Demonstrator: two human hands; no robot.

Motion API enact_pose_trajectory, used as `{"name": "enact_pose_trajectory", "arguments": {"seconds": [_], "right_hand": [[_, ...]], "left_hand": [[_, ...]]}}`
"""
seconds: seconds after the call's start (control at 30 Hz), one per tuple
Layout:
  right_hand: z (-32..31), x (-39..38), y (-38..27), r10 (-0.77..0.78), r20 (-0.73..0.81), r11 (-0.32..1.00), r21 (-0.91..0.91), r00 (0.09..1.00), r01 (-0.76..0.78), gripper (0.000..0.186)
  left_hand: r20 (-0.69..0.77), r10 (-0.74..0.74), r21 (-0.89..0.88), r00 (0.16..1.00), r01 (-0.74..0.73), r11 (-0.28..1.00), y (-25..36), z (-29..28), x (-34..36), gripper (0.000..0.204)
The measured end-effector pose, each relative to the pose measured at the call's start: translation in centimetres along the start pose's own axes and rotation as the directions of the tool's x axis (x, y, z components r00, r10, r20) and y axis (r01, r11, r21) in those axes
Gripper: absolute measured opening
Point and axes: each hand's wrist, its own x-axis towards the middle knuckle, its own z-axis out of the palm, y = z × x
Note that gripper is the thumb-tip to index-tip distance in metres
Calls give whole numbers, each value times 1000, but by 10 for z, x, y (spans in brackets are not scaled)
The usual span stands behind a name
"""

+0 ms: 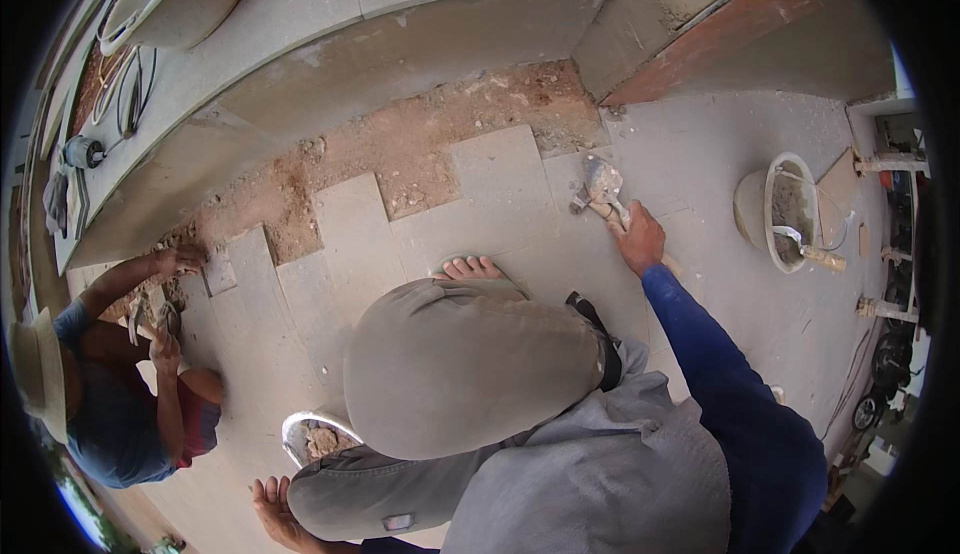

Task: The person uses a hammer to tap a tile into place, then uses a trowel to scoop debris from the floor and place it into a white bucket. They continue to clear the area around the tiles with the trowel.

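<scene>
Floor: smooth, matt grey rectangular tiles (425,244) with a staggered edge, bordering a strip of coarse, reddish-brown soil (375,149). Right hand (641,241): closed around the handle of a trowel (604,180), which is over the tiles near the strip's right end. Trowel: flat blade, crusted with pale mortar; a blunt tool head (580,200) shows beside it. Left hand (275,514): fingers loosely extended, beside the knee (320,499) and near a white-rimmed pail (291,427) of lumpy brown material.
</scene>
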Motion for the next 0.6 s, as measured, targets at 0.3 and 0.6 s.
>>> {"name": "enact_pose_trajectory", "arguments": {"seconds": [0.3,0.6], "right_hand": [[-14,36,57,118,-116,987,-96,986,-130,38],[3,10,-51,-230,-121,953,172,966,248,31]], "left_hand": [[-284,-270,-106,920,250,962,-207,-96,-23,60],[-685,-399,-65,610,495,866,-310,-96,-69,54]]}}
